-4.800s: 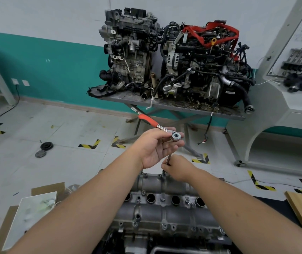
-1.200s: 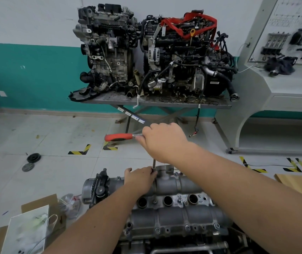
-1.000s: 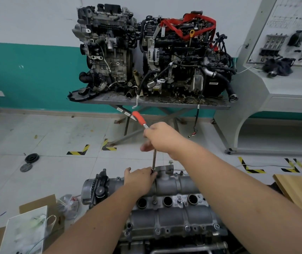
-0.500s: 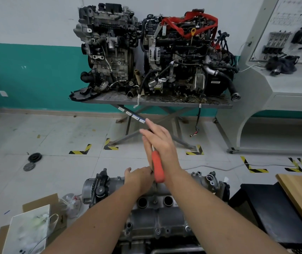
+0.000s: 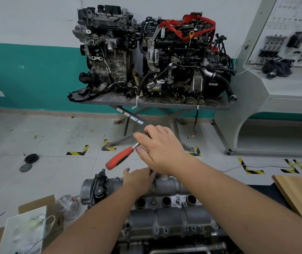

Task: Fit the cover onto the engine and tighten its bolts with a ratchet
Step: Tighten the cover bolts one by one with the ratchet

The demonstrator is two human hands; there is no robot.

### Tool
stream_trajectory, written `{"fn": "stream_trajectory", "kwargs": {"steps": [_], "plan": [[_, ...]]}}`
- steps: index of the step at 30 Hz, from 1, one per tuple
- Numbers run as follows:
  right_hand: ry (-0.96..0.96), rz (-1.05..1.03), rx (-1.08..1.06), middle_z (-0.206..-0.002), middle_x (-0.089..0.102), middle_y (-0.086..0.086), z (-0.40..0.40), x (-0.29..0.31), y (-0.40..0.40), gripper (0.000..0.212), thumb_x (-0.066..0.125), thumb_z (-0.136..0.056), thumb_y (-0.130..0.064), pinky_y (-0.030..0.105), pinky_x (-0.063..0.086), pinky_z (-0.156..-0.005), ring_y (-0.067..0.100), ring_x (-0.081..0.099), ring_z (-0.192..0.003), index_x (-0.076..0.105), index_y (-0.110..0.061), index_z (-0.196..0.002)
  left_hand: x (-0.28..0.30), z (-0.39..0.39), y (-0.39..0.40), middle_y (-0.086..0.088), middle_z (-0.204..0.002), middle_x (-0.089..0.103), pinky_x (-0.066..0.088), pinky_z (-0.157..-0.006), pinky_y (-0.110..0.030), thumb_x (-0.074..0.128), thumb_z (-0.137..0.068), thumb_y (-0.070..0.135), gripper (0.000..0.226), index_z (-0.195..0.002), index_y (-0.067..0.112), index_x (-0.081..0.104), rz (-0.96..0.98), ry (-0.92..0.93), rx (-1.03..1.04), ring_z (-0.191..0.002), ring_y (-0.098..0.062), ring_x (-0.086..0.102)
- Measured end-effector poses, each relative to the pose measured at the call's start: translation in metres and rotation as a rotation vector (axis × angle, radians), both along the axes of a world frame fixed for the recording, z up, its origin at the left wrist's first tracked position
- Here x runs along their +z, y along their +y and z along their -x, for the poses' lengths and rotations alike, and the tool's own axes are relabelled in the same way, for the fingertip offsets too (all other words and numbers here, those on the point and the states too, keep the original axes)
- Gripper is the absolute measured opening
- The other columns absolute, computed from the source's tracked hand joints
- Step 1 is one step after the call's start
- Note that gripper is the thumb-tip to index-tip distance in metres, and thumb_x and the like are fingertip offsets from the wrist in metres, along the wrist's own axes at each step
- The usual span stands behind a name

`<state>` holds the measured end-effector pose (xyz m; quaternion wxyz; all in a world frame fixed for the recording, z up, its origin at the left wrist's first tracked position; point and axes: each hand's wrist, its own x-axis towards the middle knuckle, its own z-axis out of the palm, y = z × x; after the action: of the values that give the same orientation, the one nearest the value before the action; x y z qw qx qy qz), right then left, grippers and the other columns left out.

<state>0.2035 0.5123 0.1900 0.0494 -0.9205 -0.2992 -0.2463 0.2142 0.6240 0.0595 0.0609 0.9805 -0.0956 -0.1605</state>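
Orange-handled ratchet at frame centre, head grasped by right hand; left hand steadied extension on cover, lower centre, its fingers' state unclear. Risk: socket slipping off bolt if extension tilted.

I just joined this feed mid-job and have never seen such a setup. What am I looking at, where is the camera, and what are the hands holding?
There is no robot here: a person works with bare hands, and the single camera sits on their head, looking forward and down. Low in the picture lies the grey cover on an engine. The right hand grips the head end of a ratchet; its red handle points down to the left. The left hand rests on the cover's far edge, seemingly steadying the shaft beneath the ratchet, though that shaft is mostly hidden. Behind, two other engines stand on a metal table. A cardboard box lies at lower left.
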Motion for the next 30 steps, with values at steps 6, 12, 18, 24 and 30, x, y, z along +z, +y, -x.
{"fn": "stream_trajectory", "kwargs": {"steps": [6, 12, 18, 24, 30], "plan": [[0.289, 0.088, -0.146, -0.094, 0.056, -0.002, -0.013, 0.028, 0.005, 0.032, 0.027, -0.106, -0.04, 0.033, 0.035, -0.065, 0.025, 0.055, -0.085, 0.055, -0.024, -0.107, -0.008, -0.003, -0.001, 0.008, -0.116, 0.069, 0.015, -0.115, -0.05, 0.023, -0.106, 0.047, 0.04, -0.119, 0.031, 0.058, 0.089, 0.009, 0.105, -0.115, -0.017, 0.061], [1.211, -1.318, -0.183, -0.064, 0.069, 0.002, -0.007, 0.034, 0.014, 0.017, 0.046, -0.099, -0.012, 0.027, 0.044, -0.054, 0.018, 0.07, -0.066, 0.054, -0.01, -0.085, -0.011, -0.003, 0.0, 0.007, -0.116, 0.07, 0.014, -0.114, -0.05, 0.025, -0.106, 0.048, 0.042, -0.119, 0.031, 0.06, 0.111, -0.018, 0.105, -0.115, -0.017, 0.061], [0.856, -1.998, -0.021, -0.093, 0.074, -0.001, -0.003, -0.007, 0.025, 0.014, 0.055, -0.1, -0.018, 0.03, 0.049, -0.088, 0.015, 0.065, -0.097, 0.059, -0.023, -0.087, -0.012, -0.003, 0.001, 0.005, -0.113, 0.071, 0.018, -0.113, -0.05, 0.024, -0.105, 0.046, 0.041, -0.112, 0.028, 0.06, 0.148, -0.029, 0.107, -0.112, -0.019, 0.062], [-0.108, -0.532, 0.028, -0.127, 0.067, 0.006, -0.005, -0.027, 0.009, 0.028, 0.07, -0.083, 0.0, 0.042, 0.043, -0.102, 0.029, 0.059, -0.12, 0.075, -0.011, -0.107, -0.012, -0.005, 0.001, 0.007, -0.134, 0.062, 0.024, -0.113, -0.05, 0.029, -0.105, 0.042, 0.039, -0.13, 0.026, 0.054, 0.074, 0.01, 0.027, -0.126, -0.021, 0.054], [-0.02, 0.032, -0.159, -0.094, 0.061, 0.005, -0.006, 0.005, 0.007, 0.032, 0.046, -0.095, -0.039, 0.054, 0.041, -0.1, 0.03, 0.059, -0.088, 0.064, -0.013, -0.103, -0.012, -0.004, -0.002, 0.007, -0.117, 0.069, 0.021, -0.11, -0.047, 0.023, -0.105, 0.047, 0.04, -0.117, 0.03, 0.058, 0.07, -0.032, 0.103, -0.115, -0.017, 0.061]]}}
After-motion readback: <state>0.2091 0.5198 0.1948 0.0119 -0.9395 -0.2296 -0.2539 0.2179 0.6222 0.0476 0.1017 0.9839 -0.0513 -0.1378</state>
